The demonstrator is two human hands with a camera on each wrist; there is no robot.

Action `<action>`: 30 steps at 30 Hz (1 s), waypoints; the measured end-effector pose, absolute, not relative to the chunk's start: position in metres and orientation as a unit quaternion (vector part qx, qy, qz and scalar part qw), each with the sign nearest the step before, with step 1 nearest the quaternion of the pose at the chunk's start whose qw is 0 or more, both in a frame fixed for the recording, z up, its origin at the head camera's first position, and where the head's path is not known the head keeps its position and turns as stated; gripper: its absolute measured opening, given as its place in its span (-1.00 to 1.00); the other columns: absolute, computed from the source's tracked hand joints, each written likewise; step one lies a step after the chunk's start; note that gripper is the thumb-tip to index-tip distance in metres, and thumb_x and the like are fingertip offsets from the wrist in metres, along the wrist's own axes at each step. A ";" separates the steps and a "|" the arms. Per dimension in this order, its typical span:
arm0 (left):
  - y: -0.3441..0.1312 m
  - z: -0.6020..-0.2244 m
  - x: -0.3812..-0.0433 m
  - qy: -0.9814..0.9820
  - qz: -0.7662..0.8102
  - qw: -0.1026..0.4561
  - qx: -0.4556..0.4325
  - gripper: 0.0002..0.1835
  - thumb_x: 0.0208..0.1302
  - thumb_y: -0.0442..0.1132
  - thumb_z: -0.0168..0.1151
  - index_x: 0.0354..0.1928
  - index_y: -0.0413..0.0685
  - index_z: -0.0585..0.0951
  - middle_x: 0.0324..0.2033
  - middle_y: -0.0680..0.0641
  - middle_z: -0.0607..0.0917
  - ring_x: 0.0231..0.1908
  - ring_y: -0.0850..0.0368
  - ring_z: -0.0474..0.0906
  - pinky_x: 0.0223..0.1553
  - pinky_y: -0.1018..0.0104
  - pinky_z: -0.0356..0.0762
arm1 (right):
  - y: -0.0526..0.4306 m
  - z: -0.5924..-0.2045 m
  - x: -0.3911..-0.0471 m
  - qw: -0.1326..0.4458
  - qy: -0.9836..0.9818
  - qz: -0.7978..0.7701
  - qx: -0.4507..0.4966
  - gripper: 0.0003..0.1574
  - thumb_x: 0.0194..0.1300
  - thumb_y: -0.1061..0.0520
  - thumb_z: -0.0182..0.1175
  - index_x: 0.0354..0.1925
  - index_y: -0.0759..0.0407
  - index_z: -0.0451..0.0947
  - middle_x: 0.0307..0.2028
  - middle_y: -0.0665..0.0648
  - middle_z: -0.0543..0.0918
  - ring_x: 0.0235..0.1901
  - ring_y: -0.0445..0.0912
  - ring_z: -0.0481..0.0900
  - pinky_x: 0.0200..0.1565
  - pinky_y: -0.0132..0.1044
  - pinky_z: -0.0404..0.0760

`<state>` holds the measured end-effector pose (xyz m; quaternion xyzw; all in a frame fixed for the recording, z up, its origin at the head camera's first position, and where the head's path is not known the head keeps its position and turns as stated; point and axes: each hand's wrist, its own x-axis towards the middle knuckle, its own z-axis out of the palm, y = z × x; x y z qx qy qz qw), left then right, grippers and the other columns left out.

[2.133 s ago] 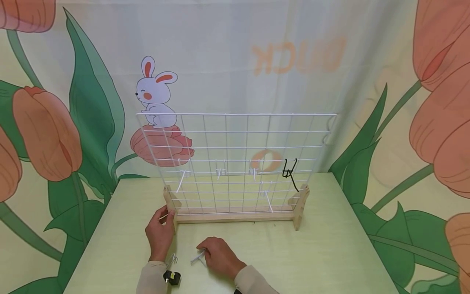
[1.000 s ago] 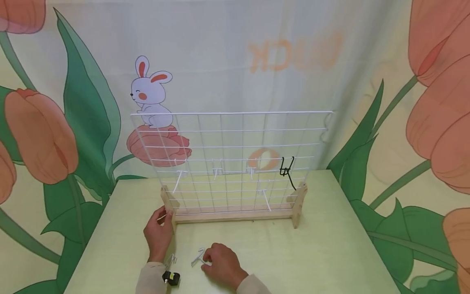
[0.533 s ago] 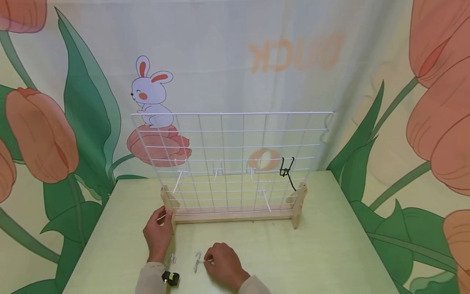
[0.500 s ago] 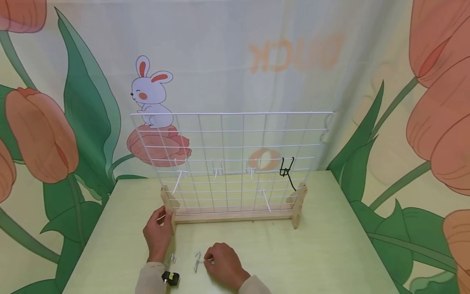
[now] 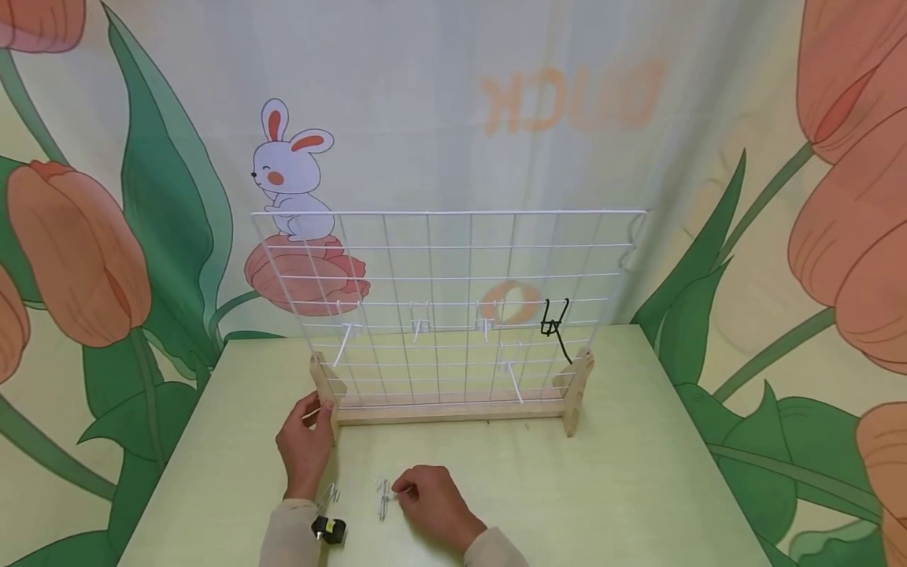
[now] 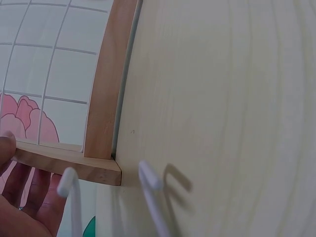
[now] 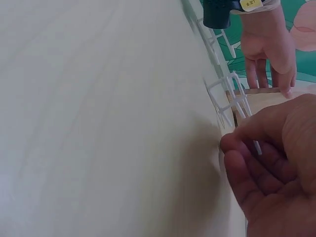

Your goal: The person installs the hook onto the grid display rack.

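In the head view my left hand (image 5: 305,447) holds the left wooden end (image 5: 327,390) of a white wire grid stand. The left wrist view shows the thumb on one side of that wooden foot (image 6: 69,165) and the fingers on the other. My right hand (image 5: 435,504) is over the table, its curled thumb and fingers at the peg of a white wire hook (image 5: 383,500). From the right wrist, the hook (image 7: 229,101) points its double-pronged end away, and its peg passes behind the index finger. Another white hook (image 5: 328,498) lies beside the left wrist.
Several white hooks and one black hook (image 5: 553,324) hang on the wire grid (image 5: 453,246). A black wrist camera (image 5: 329,530) sits by the left cuff. Behind the table (image 5: 638,488) hangs a curtain (image 5: 425,94) printed with tulips and a rabbit.
The white hook at my right hand has turned, from slanting under the fingers to standing lengthwise left of them. My right hand has shifted slightly right. The left hand stays on the stand.
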<state>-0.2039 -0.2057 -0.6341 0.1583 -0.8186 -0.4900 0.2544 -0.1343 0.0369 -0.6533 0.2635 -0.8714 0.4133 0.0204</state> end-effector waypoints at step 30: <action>-0.207 -0.632 -0.202 -0.825 -0.485 0.244 0.154 -0.64 0.49 -0.08 0.35 0.24 0.02 0.71 0.05 -0.14 0.82 -0.04 -0.13 0.81 -0.20 0.62 0.45 | 0.045 -0.605 -0.142 0.035 -0.773 0.604 0.189 -0.84 0.36 0.32 0.39 -0.08 0.25 0.76 -0.22 0.20 0.86 -0.28 -0.24 0.82 -0.21 -0.41 0.78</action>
